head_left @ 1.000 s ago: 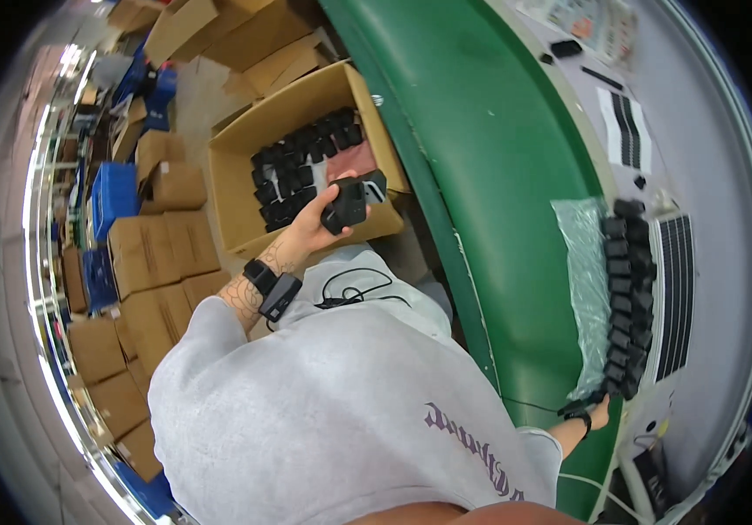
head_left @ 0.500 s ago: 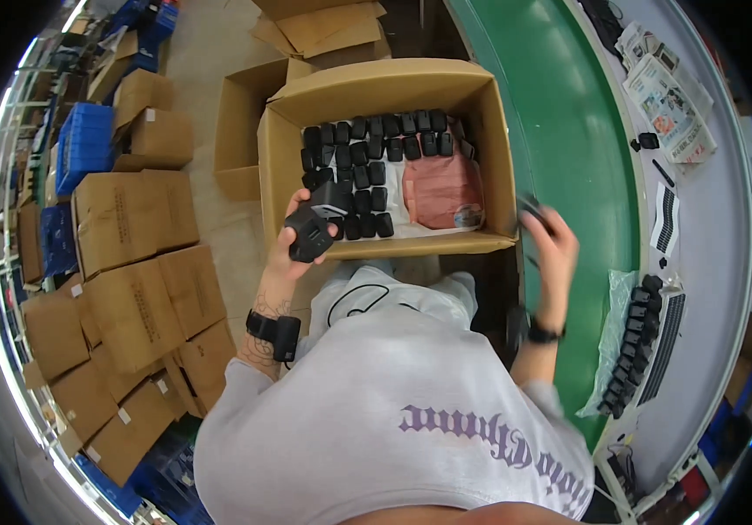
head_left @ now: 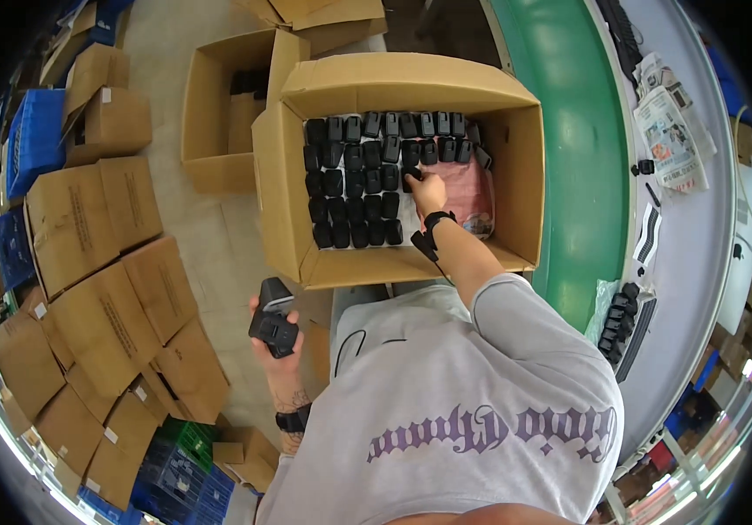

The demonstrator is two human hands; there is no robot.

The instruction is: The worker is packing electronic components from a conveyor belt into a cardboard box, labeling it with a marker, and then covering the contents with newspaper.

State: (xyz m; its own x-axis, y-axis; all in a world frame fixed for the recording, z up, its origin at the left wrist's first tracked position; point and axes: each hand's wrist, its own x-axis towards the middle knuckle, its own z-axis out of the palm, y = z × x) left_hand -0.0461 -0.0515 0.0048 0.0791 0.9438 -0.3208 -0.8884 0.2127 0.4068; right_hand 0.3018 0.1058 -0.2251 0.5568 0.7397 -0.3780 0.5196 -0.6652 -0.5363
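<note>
Your right hand [head_left: 429, 194] reached down into the open cardboard box [head_left: 516, 166] in the upper middle of the frame, its fingertips pinching a small black block [head_left: 411, 178]. That block was near the middle of the box, just right of the neat rows of black pieces [head_left: 356, 182] filling the left part. More pieces ran along the far side. A pink sheet [head_left: 463, 185] covered the bottom toward the right, beside your wrist, and a white sheet [head_left: 408, 217] showed between it and the rows.

Your left hand [head_left: 278, 366] was left of center, below the box's near left corner and outside it, with fingers curled around a chunky black gadget [head_left: 273, 334].

At the right of the frame ran a green strip [head_left: 577, 157]; beyond it, on a pale table [head_left: 608, 219], a cluster of black parts [head_left: 618, 324] lay lower down and newspaper [head_left: 669, 136] higher up. Brown cartons [head_left: 113, 289] crowded the left side.
</note>
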